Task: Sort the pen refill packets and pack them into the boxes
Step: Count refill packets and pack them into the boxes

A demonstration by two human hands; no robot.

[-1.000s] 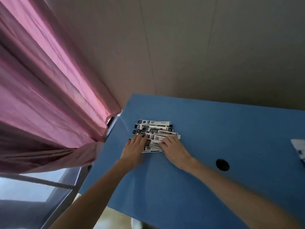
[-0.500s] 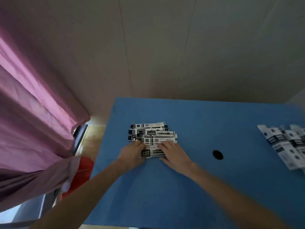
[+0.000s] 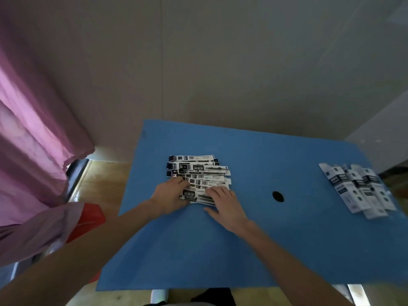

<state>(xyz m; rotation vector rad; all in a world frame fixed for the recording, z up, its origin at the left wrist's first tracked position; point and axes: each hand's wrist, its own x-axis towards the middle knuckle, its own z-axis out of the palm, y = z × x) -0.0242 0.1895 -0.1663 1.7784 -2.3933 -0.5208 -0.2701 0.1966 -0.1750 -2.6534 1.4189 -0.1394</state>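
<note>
At far left, pink curtain [image 3: 33, 133] hanging in folds, lower end bunched near the left forearm. Just right of it, something red [image 3: 88, 219] on the wooden floor [image 3: 103, 180], partly hidden behind curtain and arm. Right of that, blue table [image 3: 198, 250], far edge against a pale wall [image 3: 220, 62]. On the table's left-centre, fanned pile of pen refill packets [image 3: 198, 175], white with black printed bands, laid lengthwise left to right and overlapping from far to near. Left hand [image 3: 169, 195] at the pile's near-left corner, fingers curled over the left ends of the nearest packets, gripping them. Right hand [image 3: 225, 206] at the pile's near-right side, fingers straight and spread, pressing flat on the nearest packets, thumb lying on bare table. Further right, small dark round hole [image 3: 277, 196] in the tabletop, well apart from the pile. At the table's right edge, second group of packets [image 3: 357, 191], running far to near, overlapping side by side.
</note>
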